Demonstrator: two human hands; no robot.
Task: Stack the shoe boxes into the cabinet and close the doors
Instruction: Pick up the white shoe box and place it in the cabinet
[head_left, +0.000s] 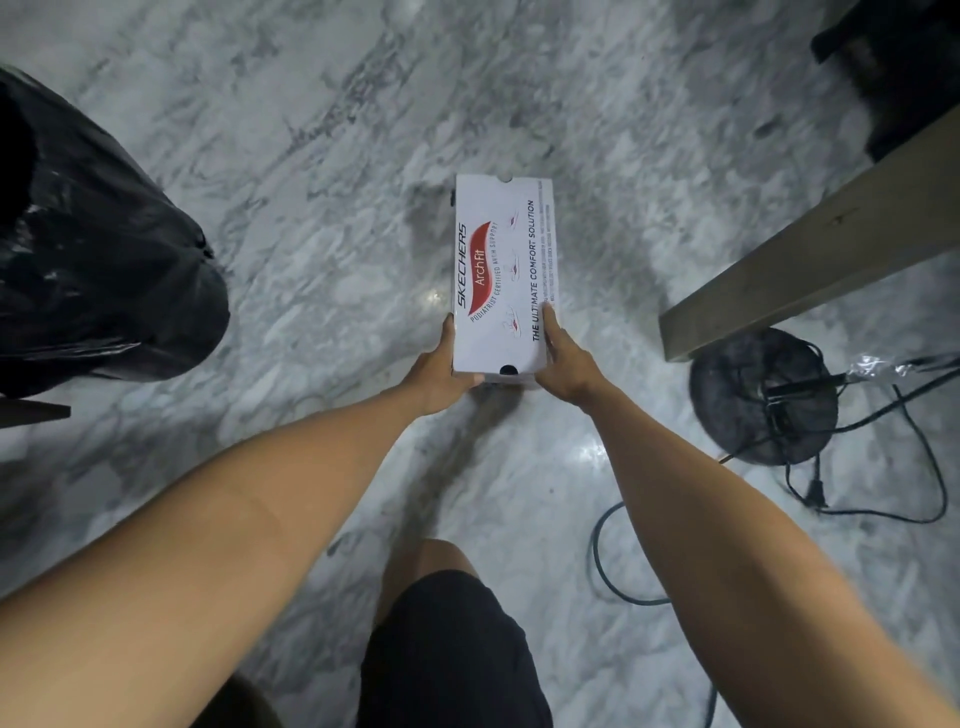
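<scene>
at nine o'clock a black plastic bag (98, 249) sits on the marble floor (322, 130), partly cut off. your left hand (439, 371) and right hand (563, 364) clasp the near end of the white shoe box (504, 275) at centre, marked "skechers arch fit". at three o'clock, a wooden beam (810, 260), round black base (763, 395) and cables (883, 467).

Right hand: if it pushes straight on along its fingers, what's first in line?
Nothing new: the right hand already grips the white cardboard shoe box, fingers along its right edge. Beyond that, only grey marble floor, though depth is unclear.
</scene>
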